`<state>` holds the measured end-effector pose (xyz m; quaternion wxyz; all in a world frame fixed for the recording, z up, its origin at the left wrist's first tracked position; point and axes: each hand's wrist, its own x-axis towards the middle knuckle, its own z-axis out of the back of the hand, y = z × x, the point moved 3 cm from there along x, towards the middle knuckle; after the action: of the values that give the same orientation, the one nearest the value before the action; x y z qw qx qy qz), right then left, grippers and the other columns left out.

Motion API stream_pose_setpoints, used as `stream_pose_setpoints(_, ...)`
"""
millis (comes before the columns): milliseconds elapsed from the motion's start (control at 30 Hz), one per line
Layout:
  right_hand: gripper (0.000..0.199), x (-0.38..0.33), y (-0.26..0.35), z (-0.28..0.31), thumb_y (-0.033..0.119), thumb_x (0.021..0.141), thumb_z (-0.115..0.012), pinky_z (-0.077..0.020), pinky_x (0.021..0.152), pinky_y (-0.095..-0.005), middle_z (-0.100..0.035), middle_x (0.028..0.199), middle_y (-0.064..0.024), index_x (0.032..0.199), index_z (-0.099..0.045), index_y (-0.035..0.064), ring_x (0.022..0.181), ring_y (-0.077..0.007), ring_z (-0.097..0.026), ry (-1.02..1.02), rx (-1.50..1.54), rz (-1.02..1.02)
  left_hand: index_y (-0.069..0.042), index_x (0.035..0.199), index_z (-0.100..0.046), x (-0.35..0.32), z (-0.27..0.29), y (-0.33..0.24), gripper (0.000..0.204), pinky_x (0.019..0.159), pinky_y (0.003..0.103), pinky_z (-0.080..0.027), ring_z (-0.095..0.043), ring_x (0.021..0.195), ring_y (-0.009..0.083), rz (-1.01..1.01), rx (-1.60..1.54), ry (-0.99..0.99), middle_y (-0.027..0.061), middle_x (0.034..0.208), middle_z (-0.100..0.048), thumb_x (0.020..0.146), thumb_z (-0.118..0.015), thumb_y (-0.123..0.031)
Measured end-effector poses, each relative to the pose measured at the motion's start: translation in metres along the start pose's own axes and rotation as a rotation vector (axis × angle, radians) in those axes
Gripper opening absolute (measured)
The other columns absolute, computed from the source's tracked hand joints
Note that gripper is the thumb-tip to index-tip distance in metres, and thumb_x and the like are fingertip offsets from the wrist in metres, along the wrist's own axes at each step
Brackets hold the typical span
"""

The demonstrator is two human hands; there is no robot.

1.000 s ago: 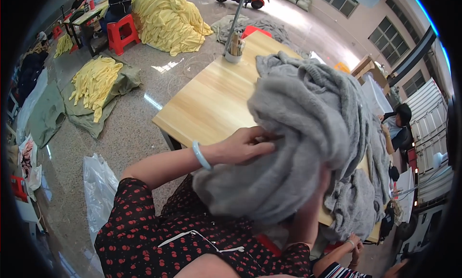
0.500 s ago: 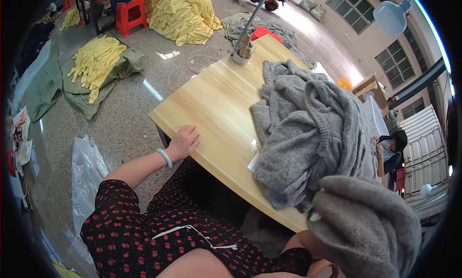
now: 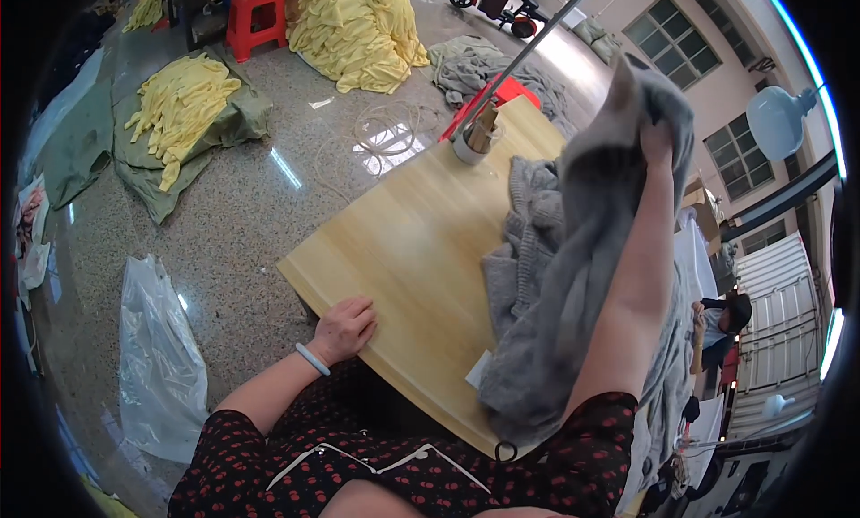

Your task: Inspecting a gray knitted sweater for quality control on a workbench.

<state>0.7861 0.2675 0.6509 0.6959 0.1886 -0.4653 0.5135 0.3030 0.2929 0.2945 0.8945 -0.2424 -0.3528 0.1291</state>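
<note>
Right hand: the right hand (image 3: 658, 142), raised at 1 o'clock, is clenched on the soft grey knitted garment (image 3: 573, 276).
Garment: it hangs over the pale wooden table (image 3: 403, 249), above the heap of grey knitwear (image 3: 524, 222).
Left hand: the left hand (image 3: 343, 328), at 8 o'clock, rests unclenched on the table edge, grasping nothing.
Handling: probably light, limp, stretchy; best held at a hem or shoulder seam.

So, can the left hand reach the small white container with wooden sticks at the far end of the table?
Probably not without leaning: the left hand rests on the near table edge, and the small white container stands across bare wood.
</note>
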Motion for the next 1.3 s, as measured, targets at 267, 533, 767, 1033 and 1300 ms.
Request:
stream_pose_setpoints(267, 0.039, -0.14, 0.155, -0.087, 0.013, 0.071, -0.062, -0.0384, 0.091, -0.0402, -0.053, 0.109, -0.0236, 0.107, -0.056, 0.001, 0.104, -0.0383, -0.048, 0.629, 0.271, -0.178, -0.003, 0.081, -0.056, -0.016, 0.015, 0.01, 0.014, 0.081, 0.035, -0.045, -0.054, 0.093, 0.0286, 0.069, 0.03, -0.014, 0.0123, 0.097, -0.055, 0.07, -0.061, -0.01)
stream_pose_setpoints(533, 0.04, -0.289, 0.201, 0.024, 0.019, 0.074, -0.062, -0.0369, 0.091, -0.0431, -0.049, 0.111, -0.0268, 0.109, -0.053, 0.0028, 0.105, -0.0405, -0.046, 0.957, 0.439, -0.195, -0.004, 0.081, -0.054, -0.012, 0.016, 0.008, 0.014, 0.082, 0.034, -0.044, -0.053, 0.096, 0.0276, 0.068, 0.022, 0.029, 0.0124, 0.099, -0.054, 0.071, -0.06, -0.011)
stream_pose_setpoints(767, 0.047, -0.345, 0.256, 0.062, 0.025, 0.078, -0.058, -0.0357, 0.093, -0.0393, -0.044, 0.118, -0.0242, 0.119, -0.047, 0.0048, 0.109, -0.037, -0.043, 1.146, 0.282, -0.307, -0.004, 0.08, -0.053, -0.019, 0.018, 0.007, 0.014, 0.083, 0.035, -0.043, -0.053, 0.096, 0.029, 0.065, 0.035, 0.017, 0.0131, 0.098, -0.054, 0.072, -0.06, -0.012)
stream_pose_setpoints(1033, 0.037, -0.341, 0.259, 0.092, 0.014, 0.072, -0.063, -0.0389, 0.088, -0.0397, -0.05, 0.109, -0.0196, 0.106, -0.053, 0.004, 0.102, -0.0358, -0.047, 0.811, 0.418, -0.237, -0.003, 0.082, -0.054, -0.008, 0.009, 0.007, 0.015, 0.083, 0.036, -0.043, -0.052, 0.096, 0.0298, 0.02, 0.023, 0.029, 0.0148, 0.1, -0.054, 0.072, -0.06, -0.013)
stream_pose_setpoints(1300, 0.03, -0.27, 0.115, 0.223, 0.009, 0.079, -0.057, -0.0377, 0.091, -0.0363, -0.051, 0.114, -0.0198, 0.107, -0.054, 0.0004, 0.107, -0.0334, -0.048, 0.213, -0.072, -0.481, -0.002, 0.087, -0.055, -0.016, 0.005, 0.018, 0.021, 0.082, 0.039, -0.043, -0.051, 0.095, 0.0332, 0.029, 0.054, 0.018, 0.0156, 0.101, -0.053, 0.071, -0.061, -0.014)
